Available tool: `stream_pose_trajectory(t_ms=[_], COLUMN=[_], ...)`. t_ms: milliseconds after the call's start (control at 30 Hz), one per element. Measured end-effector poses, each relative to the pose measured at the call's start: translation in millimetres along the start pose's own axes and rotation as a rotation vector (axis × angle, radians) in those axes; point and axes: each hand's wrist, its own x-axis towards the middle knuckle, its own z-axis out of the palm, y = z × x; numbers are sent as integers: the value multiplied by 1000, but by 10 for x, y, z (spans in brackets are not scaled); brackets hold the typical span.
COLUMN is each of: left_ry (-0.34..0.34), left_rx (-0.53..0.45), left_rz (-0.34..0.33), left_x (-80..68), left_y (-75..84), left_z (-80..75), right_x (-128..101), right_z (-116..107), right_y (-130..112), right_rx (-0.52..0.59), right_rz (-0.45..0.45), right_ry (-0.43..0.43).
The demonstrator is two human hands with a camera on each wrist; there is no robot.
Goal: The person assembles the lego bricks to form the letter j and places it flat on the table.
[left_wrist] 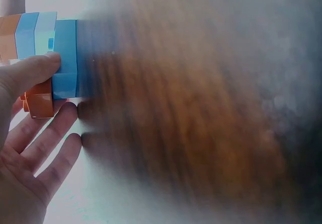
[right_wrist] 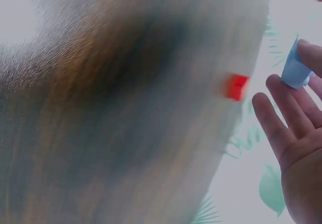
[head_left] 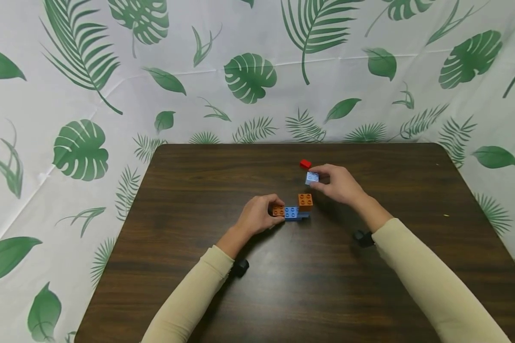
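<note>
A small build of bricks (head_left: 293, 209) stands on the dark wooden table (head_left: 197, 190): an orange brick at its left end, a blue brick in the middle, a taller orange brick (head_left: 305, 201) at its right. My left hand (head_left: 263, 214) grips the build's left end; in the left wrist view the thumb (left_wrist: 30, 70) presses the blue brick (left_wrist: 64, 58). My right hand (head_left: 330, 181) pinches a light blue brick (head_left: 312, 177) just above and behind the build; the brick (right_wrist: 294, 70) shows at the fingertips in the right wrist view.
A small red brick (head_left: 305, 164) lies on the table just beyond my right hand, also seen as a red brick (right_wrist: 235, 87) in the right wrist view. A leaf-printed white cloth (head_left: 249, 76) hangs behind and around the table. Both wrist views are blurred.
</note>
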Motion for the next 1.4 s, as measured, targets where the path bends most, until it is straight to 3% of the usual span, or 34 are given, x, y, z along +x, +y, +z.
stream_pose_trajectory(t_ms=[267,633,1400], left_ry=[-3,-4,1], left_rx=[-1,-1,-19], left_rz=[3,-3,0], left_x=[0,0,18], left_y=[16,-16,-14], left_z=[-6,-3,0], right_x=[-211,-440,-524], right_z=[-203,-201,-145], right_y=[-272,-474,-507], right_rx=[132,61,-23], right_rz=[-78,-189,-320], right_ry=[39,-20,-43])
